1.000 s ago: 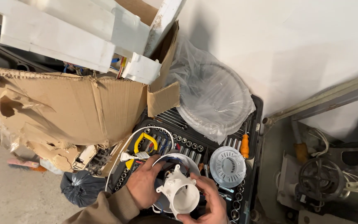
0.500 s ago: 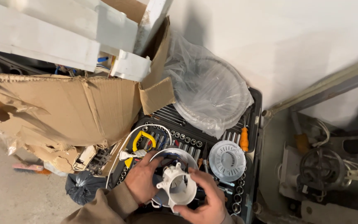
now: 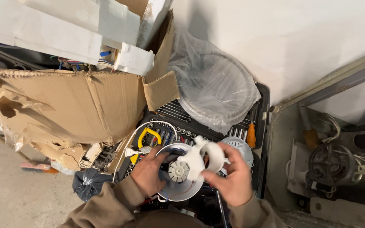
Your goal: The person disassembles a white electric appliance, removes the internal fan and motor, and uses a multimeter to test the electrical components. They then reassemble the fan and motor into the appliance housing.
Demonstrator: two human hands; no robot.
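Note:
My left hand grips the left rim of a round white motor housing held over an open black tool case. My right hand is closed on a white plastic fan part with a ribbed round hub, tilted over the housing's middle. Dark motor parts show inside the housing. Both brown sleeves come up from the bottom edge. A white round vented cap lies in the case just behind my right hand.
A torn cardboard box with white foam blocks fills the left. A round grille in a clear bag leans on the wall. An orange-handled screwdriver, sockets, yellow-handled pliers, a black bag, and a machine's innards at right.
The white fan part has turned and risen from resting upright in the housing to lying tilted in my right hand. The view has shifted slightly.

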